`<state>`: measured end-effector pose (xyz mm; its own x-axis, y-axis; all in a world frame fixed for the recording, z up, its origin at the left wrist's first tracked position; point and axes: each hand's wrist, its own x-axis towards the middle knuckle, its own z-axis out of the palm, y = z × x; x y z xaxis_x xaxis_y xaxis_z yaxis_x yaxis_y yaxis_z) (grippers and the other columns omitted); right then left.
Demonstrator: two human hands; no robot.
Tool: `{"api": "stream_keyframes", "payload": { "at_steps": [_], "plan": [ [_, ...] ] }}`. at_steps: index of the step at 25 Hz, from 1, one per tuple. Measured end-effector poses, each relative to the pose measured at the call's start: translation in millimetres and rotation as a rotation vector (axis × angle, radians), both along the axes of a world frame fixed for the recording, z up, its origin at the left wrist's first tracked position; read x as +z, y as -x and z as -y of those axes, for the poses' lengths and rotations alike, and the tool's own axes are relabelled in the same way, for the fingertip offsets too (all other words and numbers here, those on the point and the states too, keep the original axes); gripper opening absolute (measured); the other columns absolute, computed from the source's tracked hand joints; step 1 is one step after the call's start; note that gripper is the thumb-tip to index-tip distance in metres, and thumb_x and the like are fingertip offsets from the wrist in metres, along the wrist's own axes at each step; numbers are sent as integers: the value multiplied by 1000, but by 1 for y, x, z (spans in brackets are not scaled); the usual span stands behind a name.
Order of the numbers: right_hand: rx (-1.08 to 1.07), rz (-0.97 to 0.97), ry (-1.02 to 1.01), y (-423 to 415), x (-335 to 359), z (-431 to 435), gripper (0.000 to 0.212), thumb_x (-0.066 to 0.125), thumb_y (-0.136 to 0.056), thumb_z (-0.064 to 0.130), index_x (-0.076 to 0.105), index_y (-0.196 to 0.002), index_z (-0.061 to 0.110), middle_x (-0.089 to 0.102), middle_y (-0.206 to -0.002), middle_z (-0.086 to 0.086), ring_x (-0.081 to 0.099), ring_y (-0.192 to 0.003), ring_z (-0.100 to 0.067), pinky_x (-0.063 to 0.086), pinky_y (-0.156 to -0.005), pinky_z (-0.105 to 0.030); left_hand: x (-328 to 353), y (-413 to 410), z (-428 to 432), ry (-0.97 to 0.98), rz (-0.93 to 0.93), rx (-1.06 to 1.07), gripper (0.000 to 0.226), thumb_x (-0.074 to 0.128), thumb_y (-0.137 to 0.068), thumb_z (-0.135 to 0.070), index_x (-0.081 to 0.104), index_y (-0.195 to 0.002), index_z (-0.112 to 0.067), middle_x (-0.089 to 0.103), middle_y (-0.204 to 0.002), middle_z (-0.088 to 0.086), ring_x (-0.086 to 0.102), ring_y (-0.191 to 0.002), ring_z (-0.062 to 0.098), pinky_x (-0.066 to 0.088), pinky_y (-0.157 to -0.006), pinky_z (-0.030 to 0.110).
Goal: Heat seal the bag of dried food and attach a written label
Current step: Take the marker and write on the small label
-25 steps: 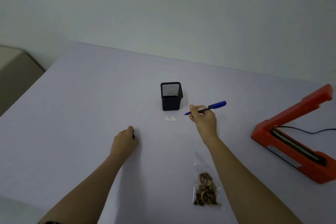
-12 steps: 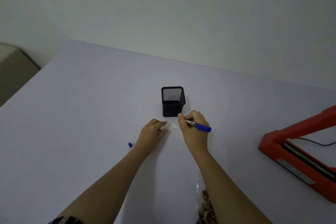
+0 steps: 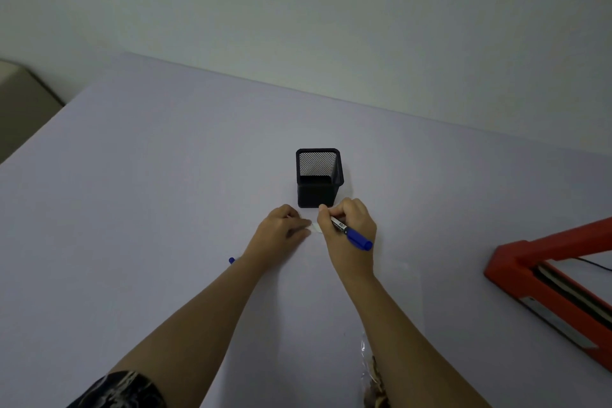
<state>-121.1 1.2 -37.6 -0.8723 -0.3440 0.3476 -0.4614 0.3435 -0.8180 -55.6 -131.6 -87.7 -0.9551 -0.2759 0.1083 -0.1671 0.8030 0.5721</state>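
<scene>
A small white label (image 3: 315,227) lies on the table just in front of the pen holder, mostly hidden between my hands. My right hand (image 3: 349,228) grips a blue marker (image 3: 351,233) in a writing hold, its tip down at the label. My left hand (image 3: 280,231) rests flat on the table with its fingertips touching the label's left edge. The marker's blue cap (image 3: 231,260) lies on the table left of my left forearm. The clear bag of dried food (image 3: 372,378) shows at the bottom edge, partly behind my right forearm.
A black mesh pen holder (image 3: 318,177) stands right behind my hands. An orange-red heat sealer (image 3: 549,281) with its arm raised sits at the right, with a black cable behind it. The table (image 3: 149,192) ends at a wall at the back.
My left hand let go of the cap and moved right to the label. My right hand turned the marker, brought its tip down onto the label and has stayed there.
</scene>
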Motion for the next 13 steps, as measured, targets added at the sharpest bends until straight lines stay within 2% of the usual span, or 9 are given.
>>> {"api": "stream_keyframes", "payload": {
  "at_steps": [4, 7, 11, 13],
  "plan": [
    [3, -11, 12, -1, -2, -2, 20, 66, -80, 10, 53, -66, 4, 54, -66, -10, 45, -55, -9, 42, -54, -9, -2, -1, -3, 105, -48, -41, 16, 67, -80, -15, 74, -91, -6, 68, -83, 12, 63, -74, 27, 46, -64, 26],
    [-6, -10, 11, -2, -2, -4, 21, 65, -80, 13, 53, -66, 5, 52, -66, -7, 44, -55, -7, 42, -54, -9, 0, -1, -7, 160, -65, -69, 15, 65, -80, -15, 73, -88, -5, 69, -81, 12, 64, -71, 27, 50, -62, 28],
    [-8, -17, 2, 1, -4, -11, 21, 68, -79, 5, 52, -66, 4, 48, -66, -1, 42, -54, -3, 41, -55, -6, 5, 4, -7, -52, -4, 37, 21, 65, -86, -18, 68, -103, -6, 64, -98, 9, 55, -81, 17, 39, -72, 20],
    [-7, -22, -21, 3, -6, -13, 22, 69, -79, 5, 52, -65, 3, 49, -65, -4, 42, -53, -7, 40, -53, -6, 3, 4, -6, -86, 12, 40, 23, 63, -87, -20, 66, -107, -9, 62, -102, 8, 53, -83, 15, 41, -74, 21]
  ]
}}
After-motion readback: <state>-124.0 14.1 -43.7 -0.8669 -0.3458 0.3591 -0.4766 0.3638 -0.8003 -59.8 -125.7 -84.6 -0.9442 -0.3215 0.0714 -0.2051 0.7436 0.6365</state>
